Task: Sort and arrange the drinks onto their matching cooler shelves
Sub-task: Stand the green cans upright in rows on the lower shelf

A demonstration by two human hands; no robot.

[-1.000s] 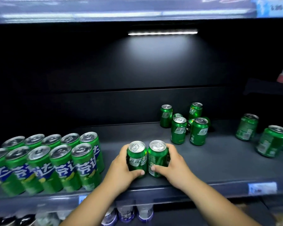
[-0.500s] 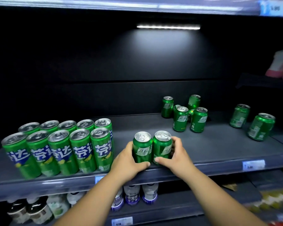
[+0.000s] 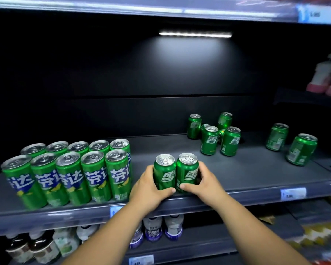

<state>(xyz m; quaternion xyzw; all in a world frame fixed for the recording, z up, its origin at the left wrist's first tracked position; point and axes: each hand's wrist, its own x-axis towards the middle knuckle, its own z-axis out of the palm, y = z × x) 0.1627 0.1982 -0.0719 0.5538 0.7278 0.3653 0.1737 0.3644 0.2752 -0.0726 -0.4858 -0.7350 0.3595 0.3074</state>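
Looks like the lining-up step: left hand [image 3: 149,188] is wrapped round one short green can [image 3: 164,173] and right hand [image 3: 204,182] round its twin [image 3: 187,171], both upright and touching at the front edge of the shelf [image 3: 246,175], just right of the tall slim cans [image 3: 69,176]. Next I'd guess square them to that edge, then fetch the loose matching cans [image 3: 210,138] near the back edge. Glossy green, silver pull-tab tops, white logos facing out.

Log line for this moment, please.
left hand grips left can | right hand grips right can | cans upright, side by side near shelf front edge
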